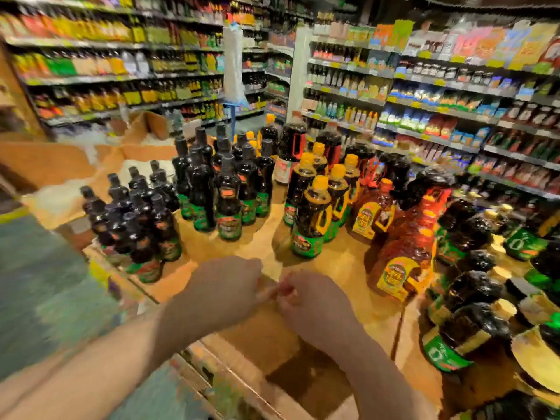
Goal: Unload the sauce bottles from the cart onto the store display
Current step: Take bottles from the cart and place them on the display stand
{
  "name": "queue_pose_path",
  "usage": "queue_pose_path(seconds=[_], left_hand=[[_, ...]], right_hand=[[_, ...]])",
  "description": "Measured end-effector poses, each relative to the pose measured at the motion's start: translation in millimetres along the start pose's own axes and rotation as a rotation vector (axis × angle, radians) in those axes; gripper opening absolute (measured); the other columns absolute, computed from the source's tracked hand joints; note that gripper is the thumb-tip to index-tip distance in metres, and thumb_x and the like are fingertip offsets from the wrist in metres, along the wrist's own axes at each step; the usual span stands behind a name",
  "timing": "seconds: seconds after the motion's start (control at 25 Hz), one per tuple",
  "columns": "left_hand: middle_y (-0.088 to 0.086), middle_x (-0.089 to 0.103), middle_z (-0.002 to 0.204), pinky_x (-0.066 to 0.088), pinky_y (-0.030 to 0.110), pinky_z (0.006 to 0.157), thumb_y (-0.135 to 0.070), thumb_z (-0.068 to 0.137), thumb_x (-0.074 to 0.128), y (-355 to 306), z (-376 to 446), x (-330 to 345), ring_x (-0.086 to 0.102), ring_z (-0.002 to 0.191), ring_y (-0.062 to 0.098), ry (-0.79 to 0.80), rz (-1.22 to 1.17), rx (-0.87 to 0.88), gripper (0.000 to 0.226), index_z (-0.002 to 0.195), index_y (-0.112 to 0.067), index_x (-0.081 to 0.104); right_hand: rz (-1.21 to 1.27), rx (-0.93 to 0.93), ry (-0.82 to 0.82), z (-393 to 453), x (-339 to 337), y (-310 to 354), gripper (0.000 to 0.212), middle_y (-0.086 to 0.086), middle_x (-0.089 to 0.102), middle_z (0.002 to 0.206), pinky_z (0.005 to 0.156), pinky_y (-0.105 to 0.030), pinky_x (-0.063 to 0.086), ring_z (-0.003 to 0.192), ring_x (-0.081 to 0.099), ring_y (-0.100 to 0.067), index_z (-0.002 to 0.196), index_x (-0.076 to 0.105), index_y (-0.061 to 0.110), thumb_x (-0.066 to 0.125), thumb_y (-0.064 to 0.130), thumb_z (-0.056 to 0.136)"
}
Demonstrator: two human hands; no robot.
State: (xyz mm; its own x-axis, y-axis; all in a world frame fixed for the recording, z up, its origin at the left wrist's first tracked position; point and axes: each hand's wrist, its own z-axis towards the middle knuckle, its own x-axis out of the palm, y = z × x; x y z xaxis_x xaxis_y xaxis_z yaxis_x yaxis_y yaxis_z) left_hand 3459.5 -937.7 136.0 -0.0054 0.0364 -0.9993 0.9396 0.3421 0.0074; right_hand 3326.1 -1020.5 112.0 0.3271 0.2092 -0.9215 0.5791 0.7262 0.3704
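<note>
Store shelves (pixel 439 95) behind and to both sides of the display desk (pixel 303 247), packed with goods; detail blurred.

Display desk: tan surface, the landmark for all below. Bottles grouped by kind on it, presumably so each product reads as one block and labels face the aisle.

Right part of desk: amber jugs with yellow labels (pixel 400 262), and dark bottles with gold caps (pixel 472 325) along the right edge, some appearing to lean, possibly lens distortion. Centre-right: dark bottles with yellow caps (pixel 312 219), in a tight cluster. Centre: tall dark bottles with green labels (pixel 227 201), upright, shoulder to shoulder. Left corner: smaller dark bottles (pixel 136 225), upright, close-packed right up to the desk edge.

Beyond the desk's far-left corner: open cardboard boxes (pixel 145 131), flaps up. Cart not identifiable in view.

Near edge of desk, over a bare patch: left hand (pixel 224 286) and right hand (pixel 309 301) brought together, knuckles up. Fingers (pixel 285 287) curled and meeting, seemingly pinching some small thing between both hands; too blurred to name.

No sauce bottle in either hand. Nearest bottles stand well apart from the fingers, further in on the desk. Judgement: pause between loads, not a placement.
</note>
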Motion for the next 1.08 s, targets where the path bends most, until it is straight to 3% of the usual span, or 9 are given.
queue_pose_path(seconds=[0.12, 0.28, 0.4, 0.52, 0.72, 0.96, 1.08], left_hand=[[0.004, 0.065, 0.096, 0.050, 0.033, 0.069, -0.070, 0.091, 0.037, 11.4, -72.3, -2.7, 0.064, 0.095, 0.029, -0.054, 0.032, -0.201, 0.050, 0.093, -0.022, 0.053], [0.009, 0.066, 0.104, 0.042, 0.034, 0.065, -0.070, 0.092, 0.032, 36.7, -181.2, -14.0, 0.064, 0.101, 0.030, -0.046, 0.106, -0.470, 0.057, 0.106, -0.020, 0.056], [0.008, 0.067, 0.103, 0.046, 0.033, 0.068, -0.064, 0.095, 0.034, 47.6, -280.6, -11.0, 0.064, 0.100, 0.030, -0.054, 0.103, -0.690, 0.049, 0.105, -0.021, 0.056], [0.009, 0.067, 0.105, 0.043, 0.032, 0.067, -0.052, 0.100, 0.032, 39.2, -380.0, 8.3, 0.064, 0.098, 0.032, -0.003, 0.044, -0.886, 0.040, 0.105, -0.020, 0.055], [0.011, 0.065, 0.109, 0.046, 0.036, 0.073, -0.043, 0.101, 0.033, 3.7, -557.0, 45.5, 0.063, 0.102, 0.033, 0.085, -0.037, -1.249, 0.034, 0.111, -0.018, 0.054], [0.011, 0.066, 0.106, 0.045, 0.035, 0.069, -0.062, 0.098, 0.030, -78.3, -763.4, 79.9, 0.063, 0.102, 0.032, 0.097, -0.163, -1.675, 0.052, 0.105, -0.019, 0.057], [0.009, 0.066, 0.105, 0.047, 0.035, 0.071, -0.065, 0.095, 0.037, -129.8, -844.9, 94.1, 0.063, 0.102, 0.030, 0.096, -0.246, -1.916, 0.049, 0.104, -0.021, 0.057]], right_hand=[[0.048, -0.229, 0.095, -21.5, 7.9, 34.1, 0.027, 0.002, 0.067, 0.099, 0.076, -0.033, 0.050, 0.096, 0.061, -0.022, 0.099, 0.067, 0.026, 0.051, 0.042, 0.085], [0.133, -0.601, 0.171, -52.5, 24.1, 112.9, 0.053, 0.007, 0.066, 0.093, 0.064, -0.019, 0.036, 0.091, 0.061, -0.016, 0.088, 0.066, 0.027, 0.025, 0.055, 0.071], [0.196, -0.789, 0.261, -95.2, 37.7, 183.1, 0.022, 0.009, 0.068, 0.097, 0.077, -0.027, 0.044, 0.094, 0.060, -0.012, 0.092, 0.068, 0.028, 0.051, 0.040, 0.085], [0.206, -0.984, 0.326, -159.7, 65.6, 247.8, 0.017, 0.009, 0.068, 0.097, 0.080, -0.033, 0.049, 0.096, 0.061, -0.012, 0.093, 0.067, 0.028, 0.057, 0.039, 0.084], [0.179, -1.306, 0.574, -304.0, 114.6, 341.1, 0.019, 0.008, 0.069, 0.096, 0.081, -0.033, 0.050, 0.098, 0.062, -0.017, 0.090, 0.067, 0.029, 0.054, 0.037, 0.080], [0.123, -1.706, 0.829, -497.8, 139.4, 427.4, 0.018, 0.008, 0.069, 0.097, 0.080, -0.032, 0.050, 0.098, 0.061, -0.016, 0.094, 0.067, 0.030, 0.061, 0.038, 0.080], [0.116, -1.833, 0.911, -584.2, 148.6, 449.6, 0.021, 0.008, 0.069, 0.100, 0.082, -0.032, 0.050, 0.098, 0.061, -0.015, 0.099, 0.067, 0.030, 0.061, 0.040, 0.081]])
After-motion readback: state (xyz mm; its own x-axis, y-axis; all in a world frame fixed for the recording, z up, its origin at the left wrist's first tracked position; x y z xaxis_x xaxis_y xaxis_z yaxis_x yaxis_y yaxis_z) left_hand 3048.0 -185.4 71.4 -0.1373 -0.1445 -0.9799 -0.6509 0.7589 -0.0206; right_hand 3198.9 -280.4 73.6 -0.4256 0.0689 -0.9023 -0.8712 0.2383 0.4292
